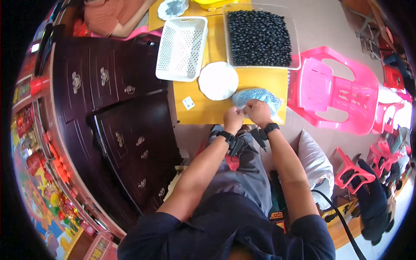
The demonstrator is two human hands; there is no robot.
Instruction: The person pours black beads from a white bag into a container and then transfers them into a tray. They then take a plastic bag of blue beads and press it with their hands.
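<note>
A clear plastic bag (pixel 261 96) full of small blue-grey pieces lies at the near right of the yellow table (pixel 197 116). Both hands meet at the bag's near end. My left hand (pixel 234 119) is closed, pinching the clear plastic there. Beside it my right hand (pixel 258 112) is also closed on the bag, with its fingertips close to those of the left. What the fingertips grip exactly is partly hidden. Just beyond the hands lies a round white plate (pixel 218 81).
A clear bin (pixel 297 52) of black, glossy bead-like pieces and a white perforated basket (pixel 182 47) stand farther back. Left of my hands lies a small white card (pixel 188 103). Dark drawers (pixel 125 108) flank the table, with a pink chair (pixel 342 89) on the right. Someone's arm (pixel 130 26) shows at the far left.
</note>
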